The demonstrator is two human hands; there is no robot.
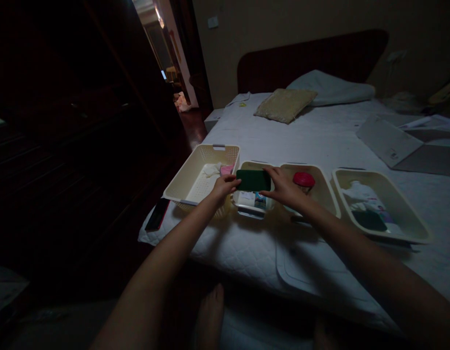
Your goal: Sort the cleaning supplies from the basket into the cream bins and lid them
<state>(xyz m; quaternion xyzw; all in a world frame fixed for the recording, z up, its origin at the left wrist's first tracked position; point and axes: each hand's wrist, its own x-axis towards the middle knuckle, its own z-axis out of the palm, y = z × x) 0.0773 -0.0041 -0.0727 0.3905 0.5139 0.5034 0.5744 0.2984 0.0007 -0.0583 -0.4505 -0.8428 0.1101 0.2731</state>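
My left hand [224,187] and my right hand [283,187] each grip one end of a flat dark green rectangular object [253,180]. I hold it level just above a small cream basket [252,204] that has white packets inside. To its left stands a larger perforated cream basket [184,180] with white and pink items in it. On the right, another cream basket [321,189] holds a red round object [303,179]. Both hands have their fingers pinched on the green object's short edges.
A fourth cream basket [403,214] at the right holds white and dark items. A dark phone [157,214] lies at the bed's left corner. Pillows [286,104] and papers [403,141] lie farther back. A doorway [166,58] opens at the left.
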